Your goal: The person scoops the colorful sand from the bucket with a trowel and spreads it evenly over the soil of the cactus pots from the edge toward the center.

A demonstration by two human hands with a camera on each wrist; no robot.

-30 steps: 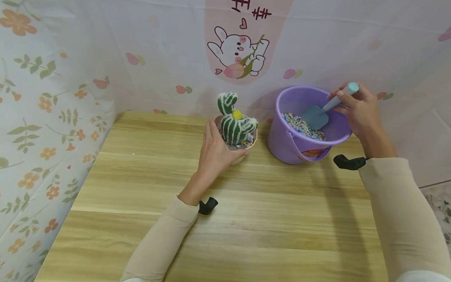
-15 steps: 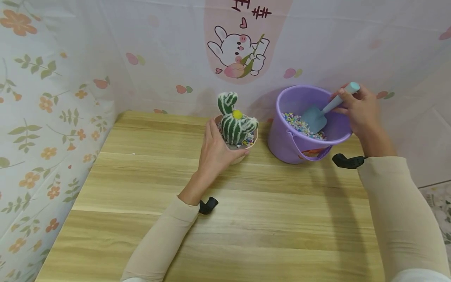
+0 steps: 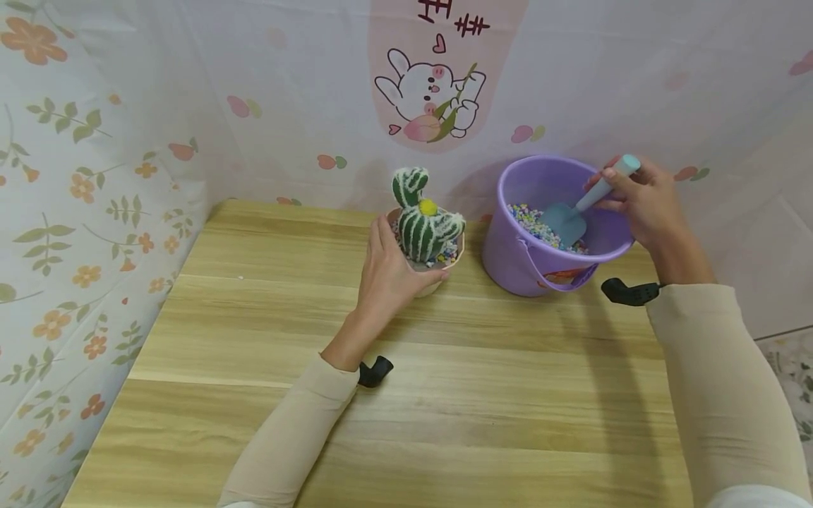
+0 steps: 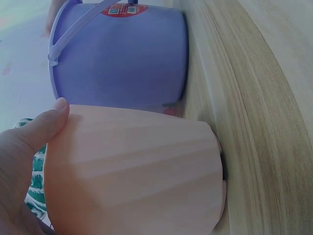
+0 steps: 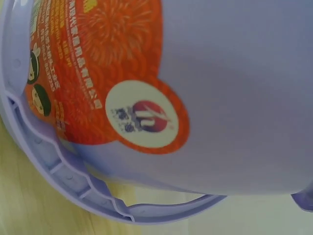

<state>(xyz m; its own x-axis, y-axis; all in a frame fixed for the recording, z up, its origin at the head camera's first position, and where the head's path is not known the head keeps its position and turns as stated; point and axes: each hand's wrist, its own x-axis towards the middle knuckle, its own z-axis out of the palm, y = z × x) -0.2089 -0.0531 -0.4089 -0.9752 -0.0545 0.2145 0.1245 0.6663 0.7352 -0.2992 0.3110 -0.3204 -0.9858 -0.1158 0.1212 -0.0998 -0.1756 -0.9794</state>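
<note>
Scoop [image 3: 579,206] at the granules [image 3: 530,220], pot [image 4: 137,166] held by the rim

The step in hand looks like scooping: the right hand [image 3: 648,201] grasps the scoop's handle, and the blade slants down against the coloured granules inside the purple bucket [image 3: 514,261] — how deep its edge sits, I cannot tell. The left hand [image 3: 389,271] grips the pot, thumb at the rim, fingers along its far side. The pot stands upright on the wooden table [image 3: 406,423], left of the bucket and near it, with the cactus [image 3: 420,240] in it and similar granules around its foot.

The next move probably calls for working the blade under the granules, then lifting it level over the bucket's rim — a tilt could spill them — while the left hand steadies the pot.
</note>
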